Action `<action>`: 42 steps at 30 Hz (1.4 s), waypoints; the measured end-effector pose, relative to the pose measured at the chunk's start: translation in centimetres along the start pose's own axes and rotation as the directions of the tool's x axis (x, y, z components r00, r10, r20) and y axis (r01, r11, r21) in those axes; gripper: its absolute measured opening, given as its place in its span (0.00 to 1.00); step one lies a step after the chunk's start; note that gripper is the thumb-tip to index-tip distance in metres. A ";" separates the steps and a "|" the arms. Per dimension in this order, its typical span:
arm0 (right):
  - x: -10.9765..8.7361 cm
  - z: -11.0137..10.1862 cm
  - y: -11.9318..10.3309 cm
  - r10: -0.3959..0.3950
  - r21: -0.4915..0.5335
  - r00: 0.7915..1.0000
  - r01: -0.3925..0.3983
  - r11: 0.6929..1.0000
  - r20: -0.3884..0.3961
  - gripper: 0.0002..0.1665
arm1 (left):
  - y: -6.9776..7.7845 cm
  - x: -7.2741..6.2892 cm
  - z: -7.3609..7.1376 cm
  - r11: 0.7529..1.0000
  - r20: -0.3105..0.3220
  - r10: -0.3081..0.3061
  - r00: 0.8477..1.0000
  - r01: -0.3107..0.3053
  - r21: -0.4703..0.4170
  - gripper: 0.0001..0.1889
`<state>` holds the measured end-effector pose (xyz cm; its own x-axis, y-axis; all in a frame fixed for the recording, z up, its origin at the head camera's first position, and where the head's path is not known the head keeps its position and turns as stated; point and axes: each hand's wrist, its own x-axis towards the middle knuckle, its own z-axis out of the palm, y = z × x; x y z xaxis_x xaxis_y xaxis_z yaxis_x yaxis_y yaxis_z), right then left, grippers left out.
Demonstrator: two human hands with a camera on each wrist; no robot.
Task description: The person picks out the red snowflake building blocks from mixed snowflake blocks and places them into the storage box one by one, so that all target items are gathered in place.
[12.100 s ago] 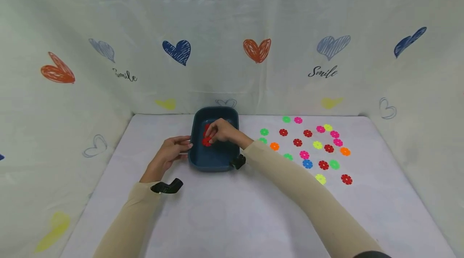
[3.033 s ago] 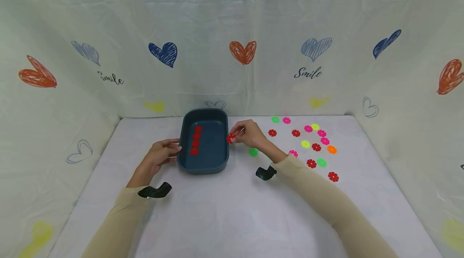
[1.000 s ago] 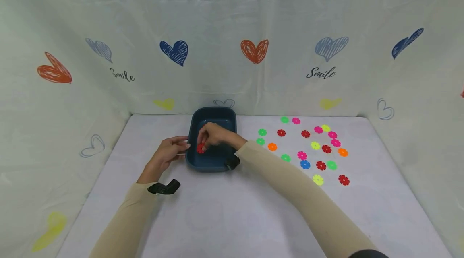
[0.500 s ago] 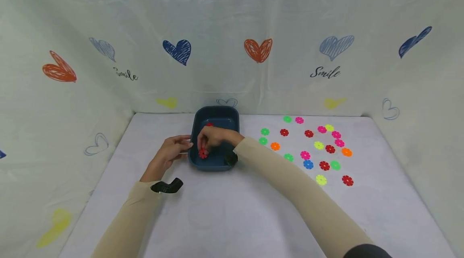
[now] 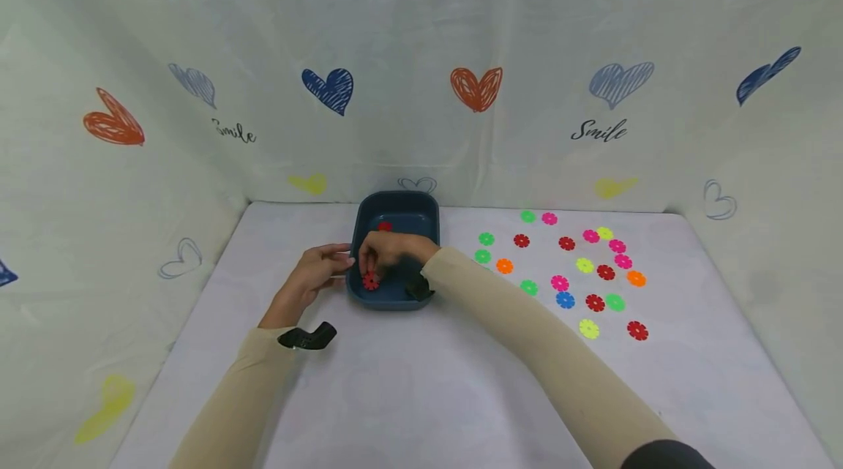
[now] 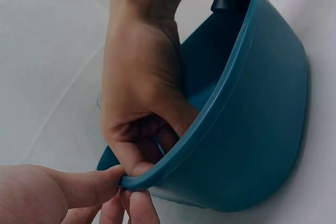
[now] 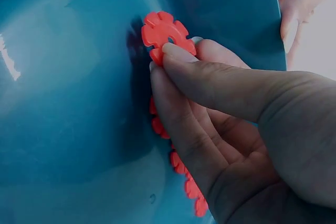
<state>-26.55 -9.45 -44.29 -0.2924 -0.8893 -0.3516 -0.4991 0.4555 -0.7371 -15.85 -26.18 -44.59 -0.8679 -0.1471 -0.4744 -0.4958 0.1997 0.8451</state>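
A deep blue plastic tub (image 5: pixel 394 304) stands at the back of the table. My left hand (image 5: pixel 311 277) grips its left rim; in the left wrist view the thumb lies over the rim and the fingers are under it. Inside the tub, my right hand (image 5: pixel 390 248) pinches a red notched interlocking disc (image 7: pixel 157 29) between thumb and fingertips, near the tub's front left. More red discs (image 7: pixel 192 187) lie in a row on the tub floor, partly hidden behind the right fingers in the right wrist view. One red disc (image 5: pixel 385 226) shows beyond the hand in the head view.
Right of the tub, loose discs in several colours are scattered over the white table (image 5: pixel 421 396): a green disc (image 5: pixel 615 302), a blue disc (image 5: pixel 565 300), an orange disc (image 5: pixel 636 279), a red disc (image 5: pixel 637 330). A printed white curtain (image 5: pixel 408 37) rises behind.
Three seconds ago the right hand held a red disc just outside the tub's right rim. It has since moved left into the tub, then slightly toward the front. The left hand keeps its place.
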 end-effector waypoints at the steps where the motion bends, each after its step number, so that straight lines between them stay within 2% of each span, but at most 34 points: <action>1: 0.0 0.0 0.0 0.001 -0.006 1.000 -0.001 1.000 0.002 0.11 | 0.0 0.0 0.0 1.000 -0.001 0.001 1.000 -0.001 0.000 0.28; 29: 0.3 0.9 -0.1 0.057 -0.070 0.997 -0.060 0.996 -0.045 0.10 | 0.0 -0.1 0.0 1.000 -0.002 0.016 1.000 -0.016 -0.008 0.27; 38: 0.1 0.7 -0.2 0.045 -0.079 0.997 -0.050 0.996 -0.065 0.10 | 0.0 -0.2 0.0 0.999 0.012 0.031 0.999 -0.031 -0.024 0.28; 42: -0.3 0.3 -0.5 0.019 -0.080 0.993 -0.028 0.996 -0.112 0.11 | 0.1 -0.3 0.0 1.000 0.009 0.026 1.000 -0.026 -0.014 0.28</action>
<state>-25.97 -9.44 -44.03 -0.3918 -0.8702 -0.2987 -0.5545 0.4824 -0.6781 -15.58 -26.09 -44.39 -0.8809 -0.1330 -0.4543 -0.4725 0.1902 0.8606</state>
